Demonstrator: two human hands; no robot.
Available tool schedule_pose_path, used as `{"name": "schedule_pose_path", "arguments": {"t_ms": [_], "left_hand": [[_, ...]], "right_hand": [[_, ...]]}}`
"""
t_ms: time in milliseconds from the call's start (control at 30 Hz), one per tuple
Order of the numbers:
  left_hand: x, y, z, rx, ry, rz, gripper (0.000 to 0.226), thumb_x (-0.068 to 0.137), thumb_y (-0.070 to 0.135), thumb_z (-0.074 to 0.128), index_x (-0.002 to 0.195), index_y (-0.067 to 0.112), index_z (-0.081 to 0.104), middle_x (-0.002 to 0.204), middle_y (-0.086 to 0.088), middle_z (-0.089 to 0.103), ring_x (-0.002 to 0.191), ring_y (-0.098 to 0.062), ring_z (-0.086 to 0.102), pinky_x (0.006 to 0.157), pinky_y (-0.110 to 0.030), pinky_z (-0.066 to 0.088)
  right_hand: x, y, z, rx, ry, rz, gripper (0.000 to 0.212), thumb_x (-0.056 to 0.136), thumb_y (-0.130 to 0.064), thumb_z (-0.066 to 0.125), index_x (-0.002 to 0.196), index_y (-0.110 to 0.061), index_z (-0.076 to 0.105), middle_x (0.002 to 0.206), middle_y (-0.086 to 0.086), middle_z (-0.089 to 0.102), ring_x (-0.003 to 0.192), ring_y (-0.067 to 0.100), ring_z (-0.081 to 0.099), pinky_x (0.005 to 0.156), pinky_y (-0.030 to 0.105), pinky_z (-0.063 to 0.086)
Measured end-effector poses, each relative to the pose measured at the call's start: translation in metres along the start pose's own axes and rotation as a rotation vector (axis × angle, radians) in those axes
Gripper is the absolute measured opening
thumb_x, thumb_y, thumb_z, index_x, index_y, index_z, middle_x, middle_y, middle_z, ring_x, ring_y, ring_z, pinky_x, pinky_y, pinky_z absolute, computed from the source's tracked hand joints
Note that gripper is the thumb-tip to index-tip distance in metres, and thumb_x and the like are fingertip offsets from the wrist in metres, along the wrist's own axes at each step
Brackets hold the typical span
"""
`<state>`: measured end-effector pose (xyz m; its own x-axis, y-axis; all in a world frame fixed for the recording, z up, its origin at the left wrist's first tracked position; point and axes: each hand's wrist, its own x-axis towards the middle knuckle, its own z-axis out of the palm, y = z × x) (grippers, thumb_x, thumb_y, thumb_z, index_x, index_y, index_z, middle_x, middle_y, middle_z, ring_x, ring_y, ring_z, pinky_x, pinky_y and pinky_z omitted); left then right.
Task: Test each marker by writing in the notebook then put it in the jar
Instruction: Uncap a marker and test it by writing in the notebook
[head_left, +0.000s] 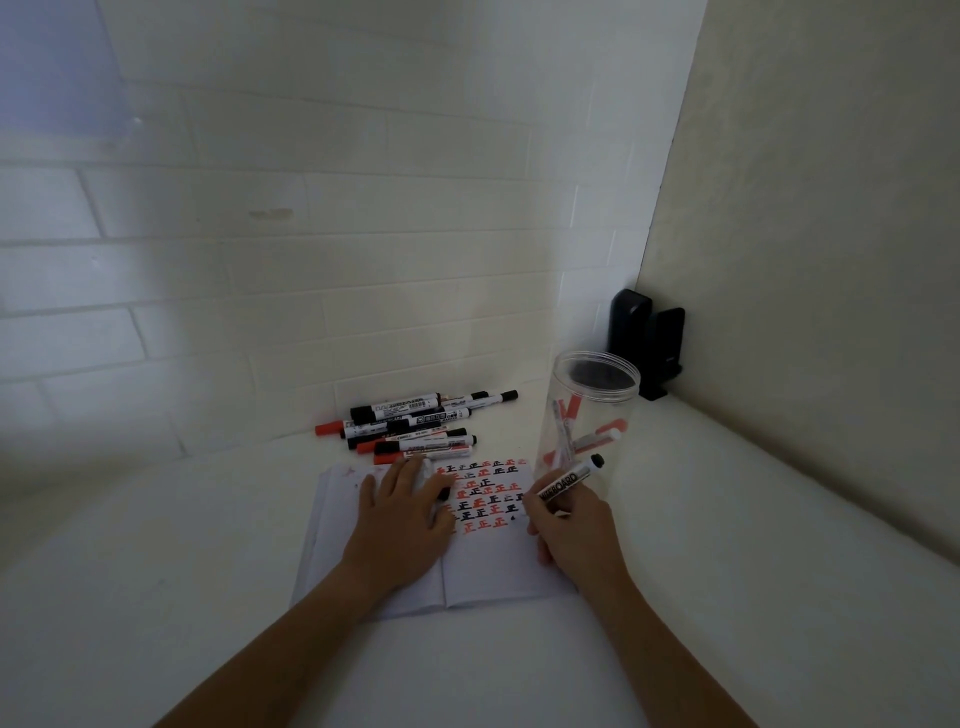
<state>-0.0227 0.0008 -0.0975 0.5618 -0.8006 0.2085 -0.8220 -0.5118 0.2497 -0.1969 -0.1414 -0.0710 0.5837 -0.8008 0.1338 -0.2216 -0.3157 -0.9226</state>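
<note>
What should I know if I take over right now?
Right hand: holds a black marker, tip at the notebook page.
Left hand: flat on the notebook; a cap seems to sit under its fingers.
Jar: open, upright, a few markers inside.
Done: rows of red and black marks.
Left: finish this one, then the pile behind the notebook.

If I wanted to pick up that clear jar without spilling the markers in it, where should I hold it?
Probably around the middle of the jar's clear wall, coming from its right, open side. It stands upright with its mouth open, so a sideways wrap keeps it level. The right hand with its marker sits at its near left and the marker pile farther left, so those sides are crowded.
</note>
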Motion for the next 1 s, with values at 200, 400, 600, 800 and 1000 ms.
{"name": "schedule_pose_path", "arguments": {"t_ms": [200,400,600,800,1000], "left_hand": [[0.0003,0.0,-0.0002,-0.027,0.0,-0.003,0.074,0.081,0.061,0.005,0.148,0.041,0.031,0.165,-0.003,0.012,0.153,-0.022,0.0,0.121,-0.055,0.0],[0.0005,-0.0003,-0.0001,-0.009,-0.012,-0.008,0.074,0.08,0.061,0.003,0.148,0.043,0.028,0.165,-0.002,0.01,0.153,-0.021,-0.001,0.122,-0.054,0.0],[0.0008,-0.0001,0.0001,-0.006,0.002,-0.006,0.073,0.081,0.061,0.004,0.147,0.042,0.03,0.165,-0.002,0.012,0.153,-0.022,0.0,0.121,-0.054,0.001],[-0.0003,0.0001,-0.0003,-0.02,0.004,-0.007,0.072,0.081,0.06,0.005,0.146,0.043,0.031,0.165,-0.001,0.012,0.152,-0.021,0.0,0.121,-0.054,0.001],[-0.001,0.0016,-0.0024,-0.011,-0.004,-0.009,0.074,0.08,0.06,0.004,0.147,0.043,0.03,0.165,-0.002,0.011,0.152,-0.021,0.0,0.121,-0.054,0.001]], "right_hand": [[-0.0009,-0.0015,-0.0007,0.002,0.033,-0.013,0.019,0.098,-0.024,0.068,0.091,-0.007,0.068,0.064,0.003,0.071,0.039,0.013,0.059,0.042,0.021,0.047],[0.0001,0.0006,-0.0002,-0.033,0.018,-0.012,0.016,0.098,-0.023,0.068,0.094,-0.007,0.068,0.062,0.0,0.071,0.04,0.012,0.06,0.043,0.019,0.047],[-0.0017,-0.0004,-0.0028,-0.009,0.044,-0.01,0.016,0.097,-0.02,0.068,0.088,-0.006,0.068,0.061,0.001,0.07,0.041,0.012,0.061,0.044,0.019,0.048],[-0.002,-0.0009,-0.0027,-0.02,0.02,-0.006,0.014,0.097,-0.019,0.067,0.091,-0.006,0.067,0.064,0.005,0.071,0.042,0.014,0.062,0.044,0.021,0.049],[-0.002,-0.0007,-0.0032,-0.032,0.032,-0.014,0.017,0.097,-0.02,0.067,0.087,-0.006,0.067,0.062,0.003,0.071,0.043,0.014,0.063,0.047,0.022,0.052]]}}
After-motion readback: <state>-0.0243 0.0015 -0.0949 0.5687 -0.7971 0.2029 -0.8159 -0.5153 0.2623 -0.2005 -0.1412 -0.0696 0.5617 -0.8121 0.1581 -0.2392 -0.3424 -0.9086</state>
